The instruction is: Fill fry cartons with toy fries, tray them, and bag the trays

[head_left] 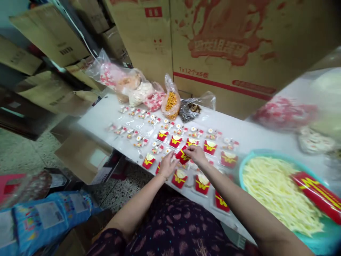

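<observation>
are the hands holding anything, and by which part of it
A red packet with a yellow zigzag: the right hand holds it near its upper right edge; whether the left hand also grips it cannot be told.

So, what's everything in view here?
Table: one, white, centre
Held pouch: one, red and yellow, between the hands
Other pouches: about ten, red and yellow, on the table
Small clear packs: many, mixed colours, in rows
Bag of beads: one, yellow, table's far edge
Dark bag: one, black, beside the beads
Basin: one, turquoise, right
Strips: uncountable, pale yellow, in the basin
Long stack: one, red and yellow, on the strips
Cardboard boxes: several, brown, behind and left
Blue packages: a few, lower left
Patterned top: one, dark, bottom centre
Left hand: one, bare, beside the held pouch
Right hand: one, bare, fingers on the held pouch
</observation>
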`<state>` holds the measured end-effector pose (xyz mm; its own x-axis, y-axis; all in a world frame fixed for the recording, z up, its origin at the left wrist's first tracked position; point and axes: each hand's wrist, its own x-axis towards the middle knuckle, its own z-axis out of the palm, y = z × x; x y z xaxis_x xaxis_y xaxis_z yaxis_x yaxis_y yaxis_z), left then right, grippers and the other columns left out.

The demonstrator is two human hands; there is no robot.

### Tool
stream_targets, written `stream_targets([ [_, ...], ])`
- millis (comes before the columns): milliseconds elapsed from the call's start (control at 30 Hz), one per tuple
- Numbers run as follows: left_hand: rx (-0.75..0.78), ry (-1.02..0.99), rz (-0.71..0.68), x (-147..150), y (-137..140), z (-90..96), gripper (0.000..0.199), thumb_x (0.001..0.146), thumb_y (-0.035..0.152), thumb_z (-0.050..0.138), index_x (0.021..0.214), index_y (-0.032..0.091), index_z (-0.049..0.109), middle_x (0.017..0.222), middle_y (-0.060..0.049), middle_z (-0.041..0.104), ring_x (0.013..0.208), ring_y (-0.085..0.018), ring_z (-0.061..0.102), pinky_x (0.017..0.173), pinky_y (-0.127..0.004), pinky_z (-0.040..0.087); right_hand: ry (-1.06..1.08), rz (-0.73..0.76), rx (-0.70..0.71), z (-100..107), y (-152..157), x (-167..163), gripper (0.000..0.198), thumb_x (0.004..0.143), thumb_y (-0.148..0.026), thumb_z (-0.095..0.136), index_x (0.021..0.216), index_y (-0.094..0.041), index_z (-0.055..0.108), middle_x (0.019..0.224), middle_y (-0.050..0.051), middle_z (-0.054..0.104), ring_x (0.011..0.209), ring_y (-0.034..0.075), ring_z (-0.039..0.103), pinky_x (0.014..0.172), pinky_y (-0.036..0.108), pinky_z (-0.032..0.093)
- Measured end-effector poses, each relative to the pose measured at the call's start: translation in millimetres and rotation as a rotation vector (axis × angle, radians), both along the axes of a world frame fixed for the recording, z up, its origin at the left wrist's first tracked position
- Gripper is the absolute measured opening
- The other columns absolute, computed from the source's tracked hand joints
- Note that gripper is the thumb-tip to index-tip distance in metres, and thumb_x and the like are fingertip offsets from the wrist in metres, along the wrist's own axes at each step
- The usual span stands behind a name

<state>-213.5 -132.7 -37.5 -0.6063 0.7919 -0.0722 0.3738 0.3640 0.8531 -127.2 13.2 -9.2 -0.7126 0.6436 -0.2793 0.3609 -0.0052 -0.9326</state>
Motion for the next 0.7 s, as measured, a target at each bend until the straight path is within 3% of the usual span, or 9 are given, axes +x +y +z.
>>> stream_targets([
  [100,-0.059,0.209,-0.07,-63,-29,-13.1,0.038,0.074,0.028,0.055,0.112,0.019,0.054,0.111,-0.012,0.057,0.107,-0.027,0.05,0.094,-0.046,0.037,-0.057,-0.008,0.05,-5,-1,-84,0.016,0.06,-0.032,0.057,0.054,-0.018,0.054,0.053,-0.002,0.052,0.051,0.011,0.047,0.05,0.023,0.036],
  [200,-0.155,0.326,-0.153,-107,-45,-22.8,0.041,0.073,0.026,0.055,0.114,0.019,0.052,0.118,-0.012,0.054,0.11,-0.027,0.046,0.094,-0.046,0.037,-0.103,0.001,0.2,-12,-4,-167,0.014,0.064,-0.028,0.056,0.055,-0.017,0.056,0.058,-0.002,0.055,0.056,0.011,0.049,0.054,0.022,0.037],
  [367,-0.401,0.494,-0.093,-168,-48,-38.5,0.044,0.081,0.029,0.044,0.122,0.014,0.045,0.13,-0.015,0.043,0.121,-0.027,0.036,0.097,-0.045,0.033,-0.247,0.067,0.468,-34,-12,-272,0.015,0.072,-0.024,0.05,0.066,-0.017,0.062,0.069,-0.001,0.061,0.065,0.01,0.053,0.06,0.021,0.036],
  [533,-0.557,0.534,-0.092,-209,-37,-63.0,0.05,0.082,0.037,0.042,0.128,0.016,0.039,0.14,-0.015,0.028,0.129,-0.028,0.024,0.098,-0.045,0.03,-0.554,0.367,0.676,-66,-24,-320,0.025,0.081,-0.021,0.039,0.08,-0.016,0.064,0.082,0.004,0.065,0.072,0.012,0.055,0.059,0.021,0.034],
  [700,-0.578,0.543,-0.1,-211,-34,-76.3,0.057,0.08,0.04,0.044,0.13,0.015,0.036,0.142,-0.014,0.024,0.131,-0.027,0.019,0.101,-0.044,0.024,-0.598,0.603,0.679,-74,-26,-325,0.017,0.076,-0.017,0.047,0.084,-0.017,0.063,0.086,0.005,0.065,0.078,0.015,0.057,0.062,0.022,0.036],
])
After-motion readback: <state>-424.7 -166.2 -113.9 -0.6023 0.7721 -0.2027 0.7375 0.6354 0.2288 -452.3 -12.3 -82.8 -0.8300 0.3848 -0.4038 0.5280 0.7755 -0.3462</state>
